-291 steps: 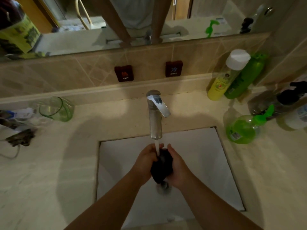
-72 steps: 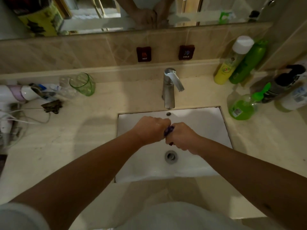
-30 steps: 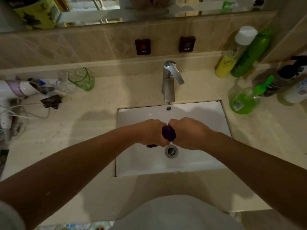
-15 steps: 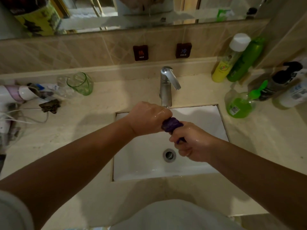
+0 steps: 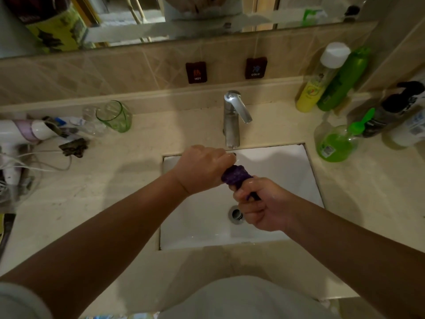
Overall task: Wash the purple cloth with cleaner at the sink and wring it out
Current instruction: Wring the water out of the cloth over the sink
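Twisted, rope-like purple cloth (image 5: 235, 175) held over the white rectangular sink basin (image 5: 282, 166), at 12 o'clock from the drain (image 5: 235, 214). Left hand (image 5: 203, 168) and right hand (image 5: 262, 204) each grip one end, fists closed. Compared with a second earlier, the fists are offset, right lower.

Our cloth (image 5: 235, 174) between our two hands over the sink (image 5: 287, 166), faucet (image 5: 232, 118) behind, bottles (image 5: 331, 81) right.
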